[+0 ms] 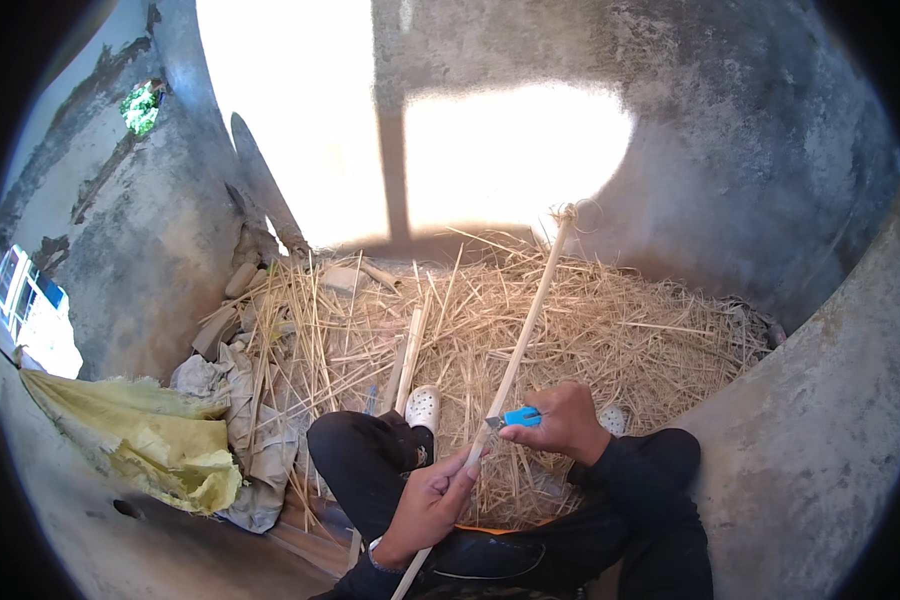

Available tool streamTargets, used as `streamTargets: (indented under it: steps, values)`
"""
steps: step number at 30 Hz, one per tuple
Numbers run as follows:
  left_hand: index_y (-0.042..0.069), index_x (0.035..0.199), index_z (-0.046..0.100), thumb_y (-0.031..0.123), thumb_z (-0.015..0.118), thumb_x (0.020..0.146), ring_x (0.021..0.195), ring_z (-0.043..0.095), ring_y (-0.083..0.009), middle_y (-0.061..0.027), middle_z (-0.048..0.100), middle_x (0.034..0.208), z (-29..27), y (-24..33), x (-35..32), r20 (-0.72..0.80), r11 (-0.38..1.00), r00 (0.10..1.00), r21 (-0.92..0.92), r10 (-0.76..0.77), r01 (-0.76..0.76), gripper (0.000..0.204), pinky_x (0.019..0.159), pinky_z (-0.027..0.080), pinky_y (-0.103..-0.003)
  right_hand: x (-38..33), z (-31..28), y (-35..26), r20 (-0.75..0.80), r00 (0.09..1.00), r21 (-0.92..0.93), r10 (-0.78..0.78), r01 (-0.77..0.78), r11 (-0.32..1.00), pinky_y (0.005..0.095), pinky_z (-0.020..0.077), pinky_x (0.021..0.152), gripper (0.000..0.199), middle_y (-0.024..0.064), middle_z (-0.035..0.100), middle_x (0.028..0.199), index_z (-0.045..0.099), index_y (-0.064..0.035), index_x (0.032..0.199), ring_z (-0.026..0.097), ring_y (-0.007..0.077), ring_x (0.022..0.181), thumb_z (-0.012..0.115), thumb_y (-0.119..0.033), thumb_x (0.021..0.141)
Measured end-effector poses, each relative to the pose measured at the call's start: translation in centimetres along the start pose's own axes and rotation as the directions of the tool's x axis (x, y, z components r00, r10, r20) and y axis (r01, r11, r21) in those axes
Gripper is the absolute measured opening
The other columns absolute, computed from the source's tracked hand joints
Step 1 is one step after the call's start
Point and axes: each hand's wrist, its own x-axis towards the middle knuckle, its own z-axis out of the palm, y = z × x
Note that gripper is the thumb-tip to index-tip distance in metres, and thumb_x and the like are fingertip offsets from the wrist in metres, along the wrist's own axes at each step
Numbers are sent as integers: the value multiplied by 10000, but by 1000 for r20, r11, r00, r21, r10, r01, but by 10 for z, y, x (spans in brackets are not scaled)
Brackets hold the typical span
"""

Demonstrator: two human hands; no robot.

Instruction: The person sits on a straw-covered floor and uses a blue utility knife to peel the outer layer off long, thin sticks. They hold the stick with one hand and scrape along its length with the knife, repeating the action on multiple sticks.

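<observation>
My left hand grips a long pale bamboo stick near its lower part; the stick runs up and away to a frayed tip near the wall. My right hand holds a blue-handled knife with its blade laid against the stick just above my left hand. My legs in dark trousers are folded below, with a white clog on my left foot.
A thick heap of straw-like shavings covers the floor ahead. Split bamboo pieces lie in it. A yellow sack and grey crumpled bags lie at the left. Concrete walls close in behind and at the right.
</observation>
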Motion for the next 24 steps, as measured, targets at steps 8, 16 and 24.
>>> streamTargets:
  steps: [8,16,24]
  values:
    - [-16,1326,513,142,467,1016,483,335,9,87,396,606,5,0,10,-37,993,998,101,59,-55,351,442,253,-185,12,-3,23,-88,996,-120,16,-27,992,380,403,413,687,60,475,437,520,-109,501,529,251,399,619,-761,693]
    - [-9,1333,510,181,464,1020,442,332,-1,78,400,560,4,2,7,-20,1000,1000,-28,-6,6,369,421,257,-181,8,3,20,-85,989,-56,118,-123,991,374,399,415,697,59,475,435,513,-113,502,523,249,393,600,-775,704]
    - [-11,1332,507,169,454,1022,426,335,-3,70,403,554,2,0,8,-4,999,1000,-51,14,-14,363,407,269,-180,20,3,42,-130,988,-140,77,-95,986,398,377,414,714,73,459,452,493,-108,498,507,270,407,581,-788,696]
